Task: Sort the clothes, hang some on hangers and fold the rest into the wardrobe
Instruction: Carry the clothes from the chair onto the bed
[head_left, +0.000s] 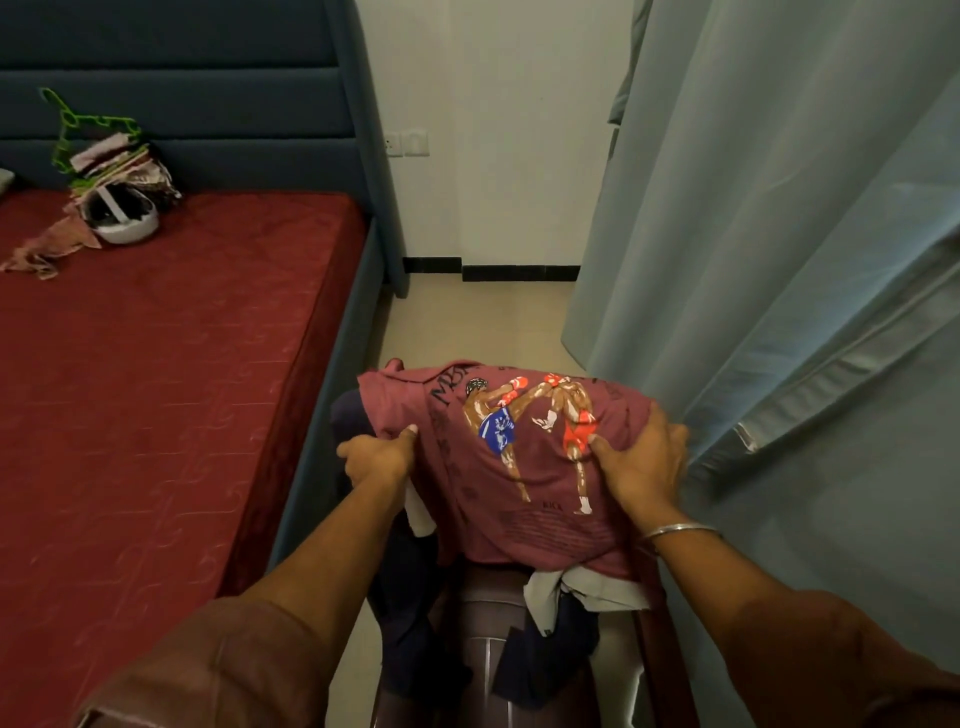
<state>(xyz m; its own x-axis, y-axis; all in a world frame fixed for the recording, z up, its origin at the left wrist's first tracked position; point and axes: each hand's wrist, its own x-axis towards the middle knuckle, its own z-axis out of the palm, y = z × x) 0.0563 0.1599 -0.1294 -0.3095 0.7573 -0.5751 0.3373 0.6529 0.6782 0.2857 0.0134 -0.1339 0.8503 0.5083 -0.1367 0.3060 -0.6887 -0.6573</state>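
Both hands, left hand (376, 457) and right hand (644, 462), are gripping the maroon T-shirt (540, 525) lettered "MBA", beside the bed (156, 389).

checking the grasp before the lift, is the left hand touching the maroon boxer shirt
Touching. The head view shows the left hand gripping the left edge of the maroon shirt, thumb on top of the fabric; the right hand holds its right side.

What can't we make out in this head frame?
- Pile under the maroon T-shirt: head view, shirt covers it.
- Right hand grip: fingers tucked behind the shirt edge.
- Stack under the green hangers: too small to identify.
- Wardrobe: not visible; curtain fills the right.
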